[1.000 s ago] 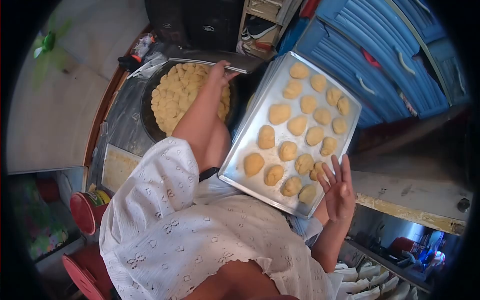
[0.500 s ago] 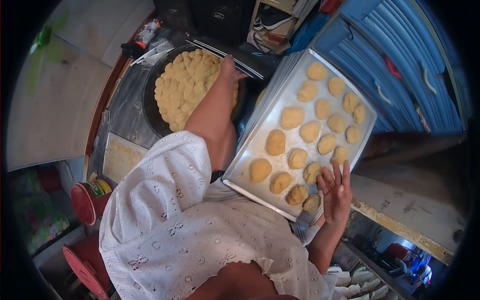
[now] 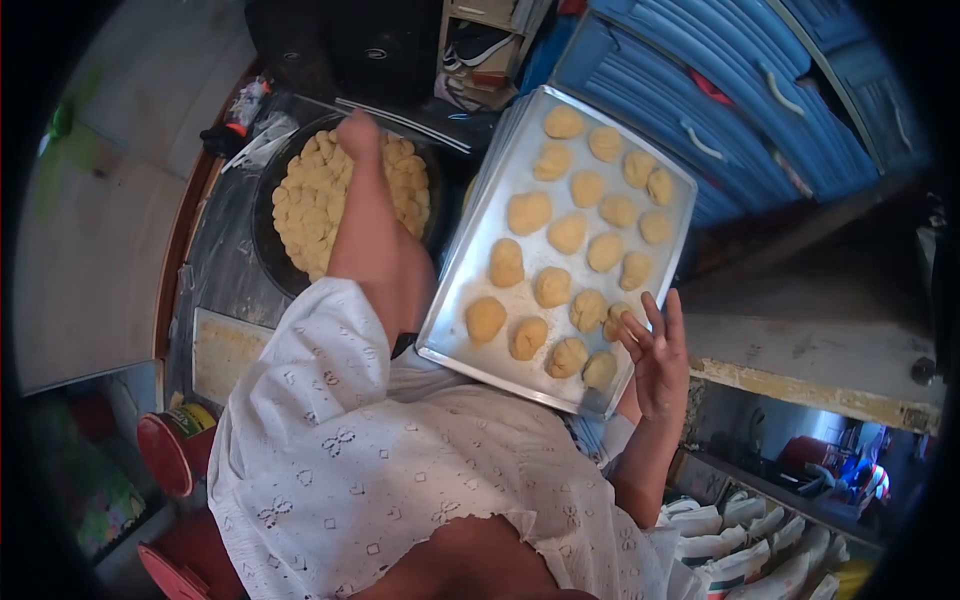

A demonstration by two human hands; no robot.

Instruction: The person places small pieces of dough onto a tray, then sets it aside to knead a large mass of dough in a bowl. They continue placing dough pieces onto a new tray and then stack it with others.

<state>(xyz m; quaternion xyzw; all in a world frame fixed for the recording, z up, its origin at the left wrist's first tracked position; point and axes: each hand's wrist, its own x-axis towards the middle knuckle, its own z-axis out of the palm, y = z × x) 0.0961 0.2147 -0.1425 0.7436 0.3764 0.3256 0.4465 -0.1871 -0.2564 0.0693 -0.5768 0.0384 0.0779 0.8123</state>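
My left hand [image 3: 358, 135] is over the far side of a dark round pan [image 3: 265, 235] heaped with dough pieces [image 3: 310, 200]. Its back faces me and the fingers are hidden, so I cannot tell what they hold. On the right, a metal baking tray [image 3: 455, 325] carries several rounded dough lumps [image 3: 486, 320], spaced apart in rows. My right hand [image 3: 660, 365] is at the tray's near right edge, fingers stretched and spread, palm partly toward me. Its fingertips come right beside a dough lump [image 3: 615, 320].
A dark strip with pale edges [image 3: 420, 132] lies along the pan's far rim. Blue louvred cabinet doors [image 3: 690, 110] stand beyond the tray. Red buckets [image 3: 165, 455] are at lower left, with a pale board [image 3: 225, 355] above them. A worn wooden ledge [image 3: 820, 390] runs at right.
My left hand has moved left across the pan, away from the dark strip's right end. The right hand stays spread beside the tray. The whole view has shifted slightly.
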